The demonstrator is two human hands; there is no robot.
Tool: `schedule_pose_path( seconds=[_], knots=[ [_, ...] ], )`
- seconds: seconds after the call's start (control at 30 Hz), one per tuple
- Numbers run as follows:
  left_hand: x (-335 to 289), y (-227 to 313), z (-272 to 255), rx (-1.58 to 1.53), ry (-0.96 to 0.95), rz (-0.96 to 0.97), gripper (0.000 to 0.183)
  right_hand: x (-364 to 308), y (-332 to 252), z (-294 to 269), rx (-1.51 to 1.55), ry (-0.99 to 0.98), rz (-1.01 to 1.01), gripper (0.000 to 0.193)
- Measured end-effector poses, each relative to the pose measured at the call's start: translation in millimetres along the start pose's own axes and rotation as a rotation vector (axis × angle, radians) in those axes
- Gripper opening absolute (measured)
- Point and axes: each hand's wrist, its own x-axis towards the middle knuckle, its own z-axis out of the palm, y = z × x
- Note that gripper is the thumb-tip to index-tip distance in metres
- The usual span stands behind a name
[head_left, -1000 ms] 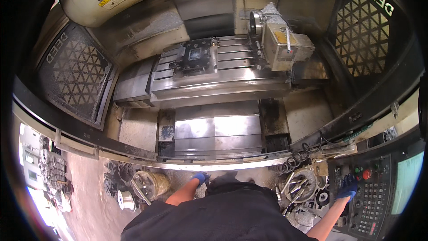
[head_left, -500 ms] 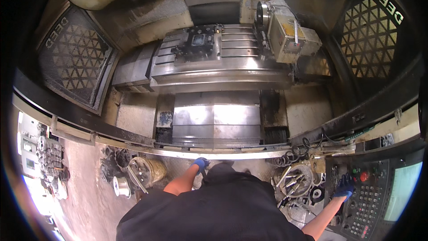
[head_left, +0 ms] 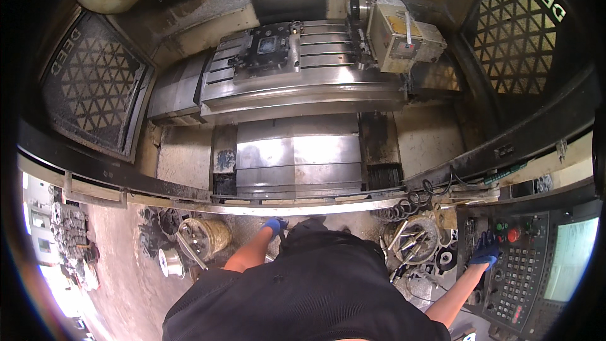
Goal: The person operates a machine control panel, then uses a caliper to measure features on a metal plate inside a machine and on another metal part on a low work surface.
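My right hand (head_left: 485, 254), in a blue glove with darker fingers, lies over the left part of the machine's control panel (head_left: 530, 224). Its fingers stretch toward the far side, just left of the red button (head_left: 513, 234) and the green button (head_left: 500, 227). My left hand (head_left: 275, 225), also blue-gloved, is by the machine's front sill (head_left: 252, 209), in front of my body. Its fingers are too small and partly hidden to read. Beyond the sill, a dark fixture plate (head_left: 266, 47) sits on the slotted metal machine table (head_left: 325, 41).
A rotary unit (head_left: 396, 35) stands at the table's right end. Mesh-windowed doors (head_left: 95, 82) flank the opening. On the floor are a bucket (head_left: 218, 235) and a white spool (head_left: 170, 263) at left, and a tub of metal tools (head_left: 413, 243) beside a coiled hose (head_left: 398, 213) at right.
The whole view has shifted, so the machine table sits slightly higher and further left in the picture. My right hand stays over the same part of the panel; my left stays by the sill.
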Motion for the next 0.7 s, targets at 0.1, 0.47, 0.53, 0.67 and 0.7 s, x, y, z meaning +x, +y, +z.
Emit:
schedule_pose_path(
  seconds=[0.1, 0.47, 0.53, 0.67, 0.7],
  knots=[
    [-9, 14, 6, 0.044, 0.042, 0.024, 0.051, 9, -6, -12, -0.061, -0.007, -0.024, 0.054],
    [-23, 22, -14, -0.02, 0.073, 0.031, 0.05, -13, -6, 3, 0.01, -0.021, -0.018, 0.059],
    [-35, 34, -8, -0.098, 0.061, -0.025, 0.048, -15, -11, 0, 0.043, -0.035, -0.011, 0.06],
    [-43, 27, -19, -0.108, 0.062, -0.013, 0.039, -30, -1, 21, 0.025, -0.043, 0.005, 0.061],
    [-46, 27, -19, -0.159, 0.056, -0.018, 0.037, -33, -2, 22, -0.025, -0.045, -0.012, 0.061]
  ],
)
